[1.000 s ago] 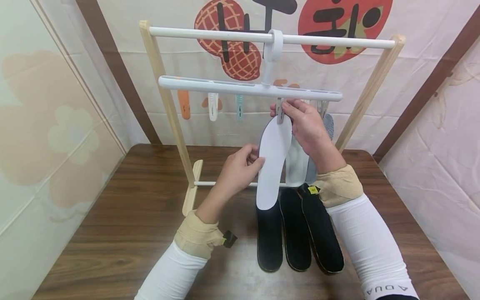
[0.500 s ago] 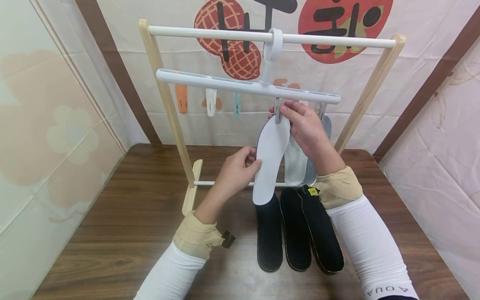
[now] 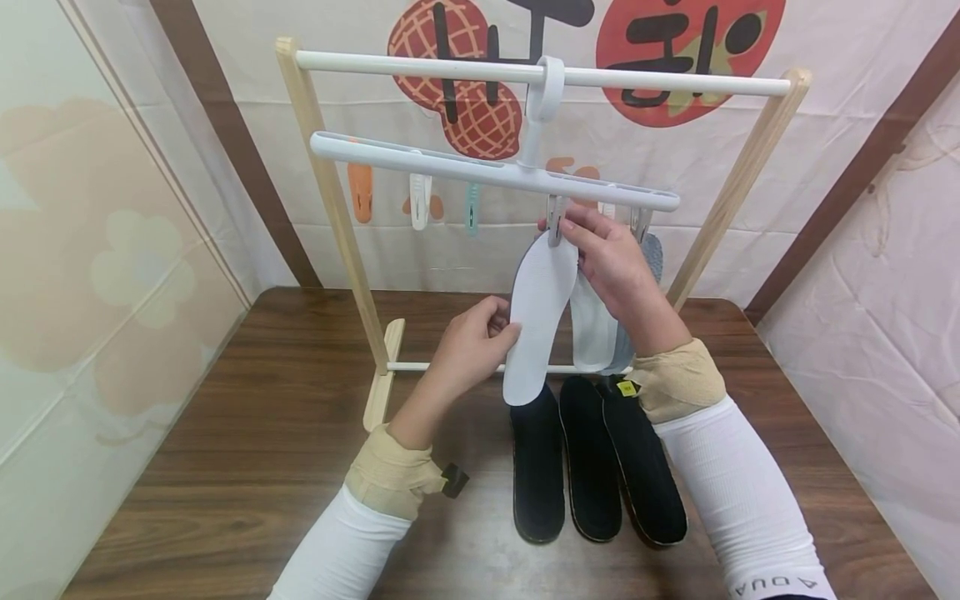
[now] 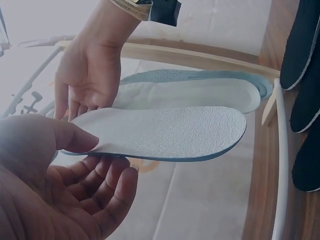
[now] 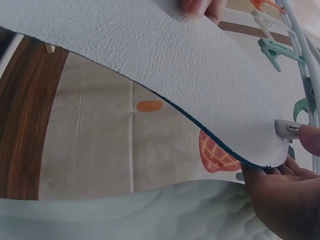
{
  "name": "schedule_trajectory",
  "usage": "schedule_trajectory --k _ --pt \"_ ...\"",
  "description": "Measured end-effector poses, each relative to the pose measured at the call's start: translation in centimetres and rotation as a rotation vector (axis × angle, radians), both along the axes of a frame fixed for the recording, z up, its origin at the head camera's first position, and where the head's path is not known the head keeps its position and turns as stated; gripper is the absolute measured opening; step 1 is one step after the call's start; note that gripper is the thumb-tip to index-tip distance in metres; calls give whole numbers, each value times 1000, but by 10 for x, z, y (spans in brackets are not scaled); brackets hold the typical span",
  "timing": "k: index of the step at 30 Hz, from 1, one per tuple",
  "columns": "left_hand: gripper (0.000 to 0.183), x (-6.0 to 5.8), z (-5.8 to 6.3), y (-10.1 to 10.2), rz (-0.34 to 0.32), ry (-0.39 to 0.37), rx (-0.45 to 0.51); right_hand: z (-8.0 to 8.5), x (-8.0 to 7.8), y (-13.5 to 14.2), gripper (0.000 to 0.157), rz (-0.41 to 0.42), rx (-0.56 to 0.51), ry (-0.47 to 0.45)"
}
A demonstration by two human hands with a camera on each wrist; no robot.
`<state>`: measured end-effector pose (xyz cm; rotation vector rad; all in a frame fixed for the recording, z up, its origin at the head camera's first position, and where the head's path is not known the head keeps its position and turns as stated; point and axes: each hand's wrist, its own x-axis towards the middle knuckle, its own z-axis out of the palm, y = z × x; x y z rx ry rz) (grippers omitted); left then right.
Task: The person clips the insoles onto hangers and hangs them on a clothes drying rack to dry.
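Observation:
A white insole (image 3: 542,321) with a blue underside hangs by its top end from a grey clothes peg (image 3: 555,223) on the white hanger (image 3: 465,171). My left hand (image 3: 474,340) pinches the insole's left edge about halfway down, thumb on the white face and fingers behind. Up at the peg, my right hand (image 3: 613,260) has its thumb against the peg's side. Its other fingers go behind the insole's tip, as the right wrist view shows. Behind my right hand hang a pale insole (image 3: 592,329) and a blue-grey insole (image 3: 654,258), both partly covered.
The hanger hooks over the white rail of a wooden rack (image 3: 738,179) on a brown table (image 3: 247,442). Orange (image 3: 361,193), white (image 3: 420,202) and teal pegs (image 3: 472,208) hang at the left. Black insoles (image 3: 592,467) lie in front.
The hanger has tilted, its left end rising with the pegs there. The white insole's lower end has swung left and up a little. Both hands keep their hold.

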<state>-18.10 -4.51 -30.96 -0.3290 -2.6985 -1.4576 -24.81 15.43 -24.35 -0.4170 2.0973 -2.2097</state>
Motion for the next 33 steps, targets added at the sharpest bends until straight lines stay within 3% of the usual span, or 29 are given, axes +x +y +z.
schedule_trajectory --k 20,33 --pt "26 -4 -9 -4 4 -17 -40 -18 5 11 52 37 91 -36" --pt "23 -4 -11 -9 -20 -22 -63 -37 10 19 46 37 124 -84"
